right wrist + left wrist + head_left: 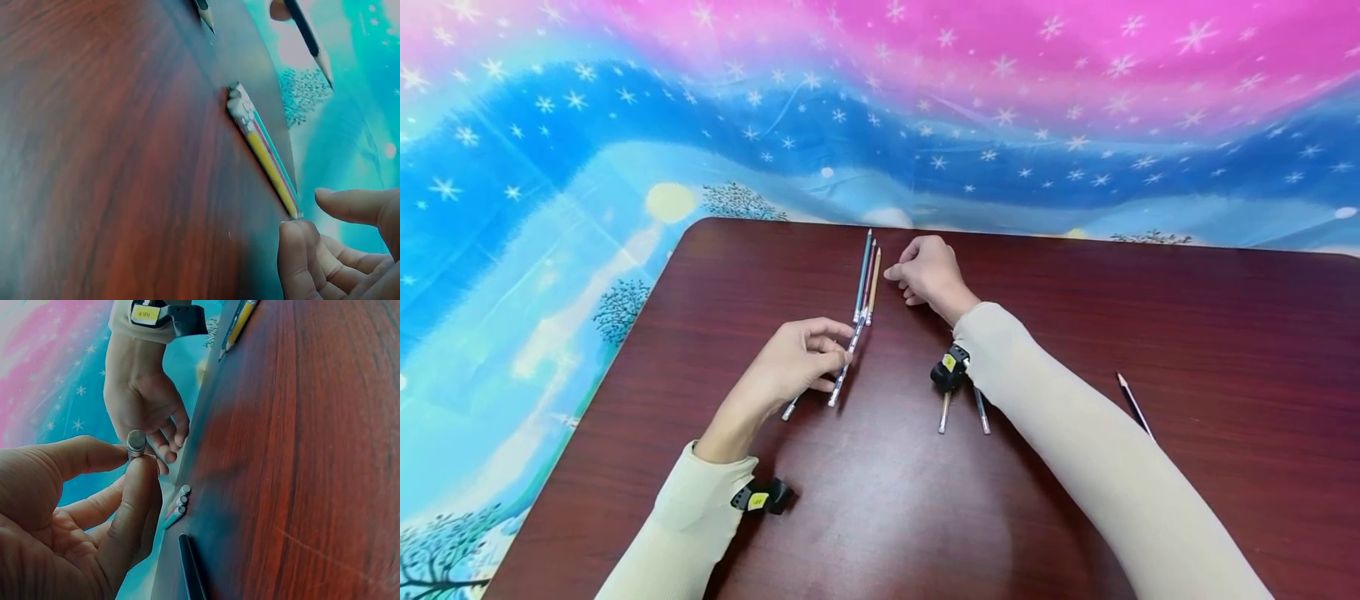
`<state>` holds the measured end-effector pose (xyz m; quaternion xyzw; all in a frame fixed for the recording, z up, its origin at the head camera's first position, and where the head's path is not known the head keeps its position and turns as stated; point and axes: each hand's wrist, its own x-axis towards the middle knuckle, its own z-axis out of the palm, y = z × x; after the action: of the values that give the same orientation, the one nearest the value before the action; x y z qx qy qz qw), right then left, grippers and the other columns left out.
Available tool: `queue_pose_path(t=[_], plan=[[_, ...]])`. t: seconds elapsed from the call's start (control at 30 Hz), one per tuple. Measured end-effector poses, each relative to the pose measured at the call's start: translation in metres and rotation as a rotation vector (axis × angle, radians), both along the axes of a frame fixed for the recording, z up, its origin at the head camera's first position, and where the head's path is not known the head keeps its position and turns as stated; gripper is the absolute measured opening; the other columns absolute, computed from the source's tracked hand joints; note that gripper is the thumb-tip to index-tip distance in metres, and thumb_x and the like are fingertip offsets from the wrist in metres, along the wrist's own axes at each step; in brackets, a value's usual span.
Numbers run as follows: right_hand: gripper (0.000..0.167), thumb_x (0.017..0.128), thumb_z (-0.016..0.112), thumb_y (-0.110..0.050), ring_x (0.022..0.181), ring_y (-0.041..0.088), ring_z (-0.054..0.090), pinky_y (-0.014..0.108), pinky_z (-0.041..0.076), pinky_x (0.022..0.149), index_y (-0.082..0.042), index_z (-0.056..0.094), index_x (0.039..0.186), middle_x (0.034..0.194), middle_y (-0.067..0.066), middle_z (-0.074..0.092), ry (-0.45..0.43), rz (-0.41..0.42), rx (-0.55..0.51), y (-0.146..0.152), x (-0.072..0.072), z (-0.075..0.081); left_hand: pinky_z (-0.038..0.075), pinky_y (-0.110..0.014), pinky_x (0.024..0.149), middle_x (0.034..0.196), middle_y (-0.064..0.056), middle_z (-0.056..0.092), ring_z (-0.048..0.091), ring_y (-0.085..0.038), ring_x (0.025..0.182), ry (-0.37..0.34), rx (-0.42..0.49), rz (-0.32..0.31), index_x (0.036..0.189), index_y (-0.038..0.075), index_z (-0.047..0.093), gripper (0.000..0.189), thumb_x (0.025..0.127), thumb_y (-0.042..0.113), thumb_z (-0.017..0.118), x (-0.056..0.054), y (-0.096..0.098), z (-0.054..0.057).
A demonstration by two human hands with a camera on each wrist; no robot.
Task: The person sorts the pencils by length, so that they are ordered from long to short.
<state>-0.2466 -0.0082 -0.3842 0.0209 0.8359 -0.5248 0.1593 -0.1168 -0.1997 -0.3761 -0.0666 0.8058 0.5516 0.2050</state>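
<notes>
My left hand pinches a patterned pencil between thumb and fingers, above the table. Its eraser end faces the left wrist camera; its sharpened dark-tipped end shows in the right wrist view. Three pencils lie side by side near the table's far edge: a teal pencil, a dark red pencil and a yellow pencil. Just right of them is my right hand, its thumb and index finger apart and nothing between them. In the right wrist view its fingertips are near the yellow pencil's far end.
Another pencil lies partly hidden beneath the left hand. Below the right wrist are the eraser ends of a light pencil and a dark pencil. A further pencil lies to the right, partly behind the sleeve. Patterned cloth hangs behind the table.
</notes>
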Motion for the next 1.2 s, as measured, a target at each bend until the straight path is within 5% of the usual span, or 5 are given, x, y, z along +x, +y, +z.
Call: queue_pose_path(t=[0.23, 0.47, 0.6, 0.83, 1.2], plan=[[0.019, 0.094, 0.080, -0.017, 0.058, 0.017, 0.062, 0.029, 0.058, 0.056, -0.006, 0.064, 0.095, 0.076, 0.007, 0.064, 0.022, 0.083, 0.118, -0.002, 0.000, -0.005, 0.063, -0.029, 0.069, 0.101, -0.014, 0.075, 0.067, -0.014, 0.078, 0.003, 0.014, -0.006, 0.134, 0.003, 0.065, 0.037, 0.097, 0.004, 0.064, 0.002, -0.003, -0.004], [0.033, 0.090, 0.083, -0.037, 0.051, 0.016, 0.061, 0.035, 0.048, 0.059, -0.013, 0.064, 0.076, 0.053, -0.001, 0.055, 0.062, 0.071, 0.341, -0.013, -0.002, -0.007, 0.064, -0.032, 0.070, 0.099, -0.012, 0.075, 0.068, -0.014, 0.080, -0.001, 0.018, -0.013, 0.133, 0.005, 0.066, 0.036, 0.097, 0.004, 0.064, 0.002, 0.000, -0.004], [0.037, 0.088, 0.084, -0.041, 0.056, 0.019, 0.060, 0.037, 0.045, 0.060, -0.015, 0.062, 0.074, 0.053, -0.001, 0.054, 0.075, 0.057, 0.404, -0.016, -0.004, -0.007, 0.064, -0.032, 0.071, 0.100, -0.012, 0.075, 0.069, -0.014, 0.081, 0.003, 0.018, -0.020, 0.133, 0.005, 0.065, 0.036, 0.097, 0.004, 0.063, 0.001, 0.000, -0.005], [0.034, 0.089, 0.083, -0.041, 0.068, 0.023, 0.061, 0.037, 0.045, 0.062, -0.015, 0.064, 0.078, 0.063, 0.001, 0.059, 0.078, 0.061, 0.432, -0.017, -0.005, -0.008, 0.064, -0.030, 0.070, 0.099, -0.013, 0.074, 0.068, -0.014, 0.079, 0.003, 0.020, -0.016, 0.132, 0.004, 0.066, 0.035, 0.097, 0.003, 0.064, 0.001, 0.000, -0.005], [0.033, 0.090, 0.083, -0.040, 0.059, 0.020, 0.061, 0.038, 0.045, 0.062, -0.015, 0.064, 0.078, 0.057, 0.000, 0.057, 0.077, 0.059, 0.414, -0.016, -0.004, -0.006, 0.063, -0.031, 0.068, 0.098, -0.013, 0.073, 0.067, -0.014, 0.079, 0.005, 0.020, -0.015, 0.132, 0.002, 0.065, 0.035, 0.097, 0.004, 0.065, 0.000, 0.001, -0.002]])
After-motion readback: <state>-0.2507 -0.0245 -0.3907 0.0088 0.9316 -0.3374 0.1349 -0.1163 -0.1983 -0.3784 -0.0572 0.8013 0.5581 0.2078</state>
